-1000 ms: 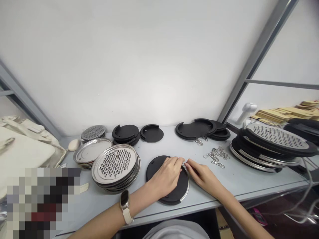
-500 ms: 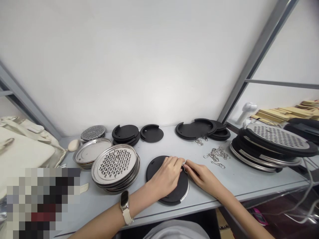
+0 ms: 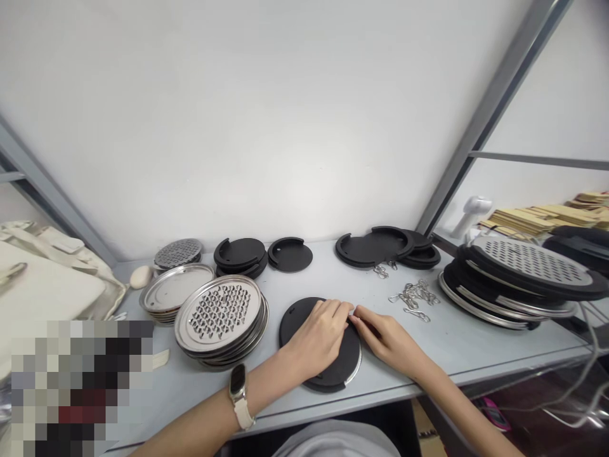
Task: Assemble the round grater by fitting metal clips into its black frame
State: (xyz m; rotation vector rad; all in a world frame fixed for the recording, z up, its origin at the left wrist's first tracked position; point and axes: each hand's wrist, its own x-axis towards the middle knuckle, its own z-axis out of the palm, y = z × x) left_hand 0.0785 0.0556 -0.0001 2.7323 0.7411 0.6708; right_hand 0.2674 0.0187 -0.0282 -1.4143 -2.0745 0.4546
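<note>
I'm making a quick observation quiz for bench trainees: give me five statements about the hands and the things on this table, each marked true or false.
1. The left hand lies over a round black disc. True.
2. A watch with a pale strap is on the right wrist. False: the watch is on the left one.
3. A round silver metal grater plate lies left of the black disc. True.
4. Small silver wire clips lie left of the grater plate. False: the clips lie to its right, farther back than the right hand.
5. The two hands are wide apart. False: they come close together at the disc's edge.
</note>
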